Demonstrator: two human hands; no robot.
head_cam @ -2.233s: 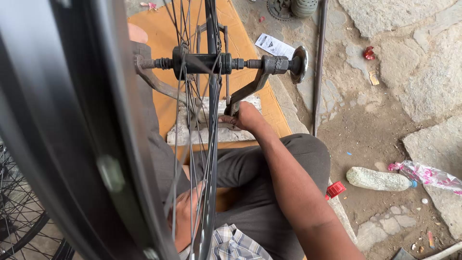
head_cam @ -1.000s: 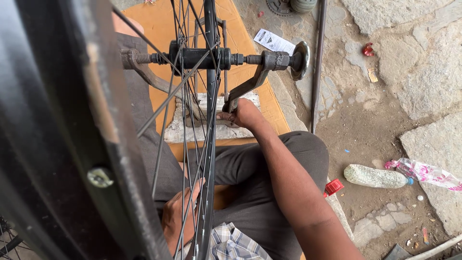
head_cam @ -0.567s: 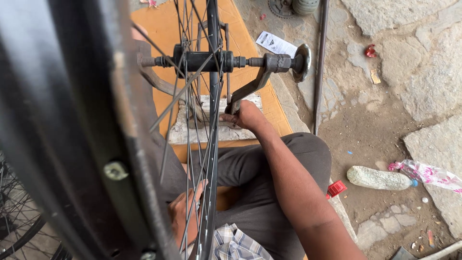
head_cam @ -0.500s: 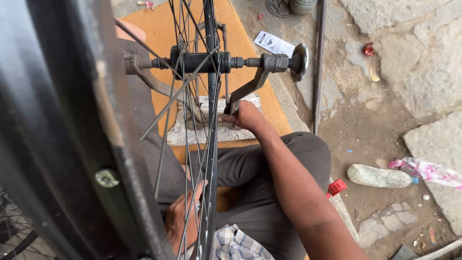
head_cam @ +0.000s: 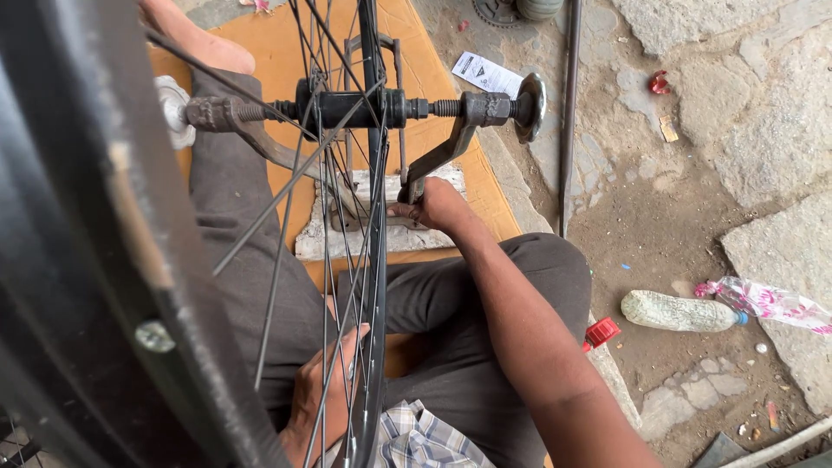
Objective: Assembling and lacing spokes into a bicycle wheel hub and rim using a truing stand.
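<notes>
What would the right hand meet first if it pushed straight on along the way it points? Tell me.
The right hand grips a spanner and points up toward the axle. Going straight on, it would probably meet the axle nut on the wheel's hub first, though depth is unclear.

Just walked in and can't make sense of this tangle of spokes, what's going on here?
A person sits on orange cardboard with a spoked bicycle wheel upright between their legs. The right hand grips the handle of a wrench set on a nut on the axle beside the hub. The left hand rests low against the spokes. A second wrench sits on the axle's other end. A dusty plastic bottle lies on the ground.
</notes>
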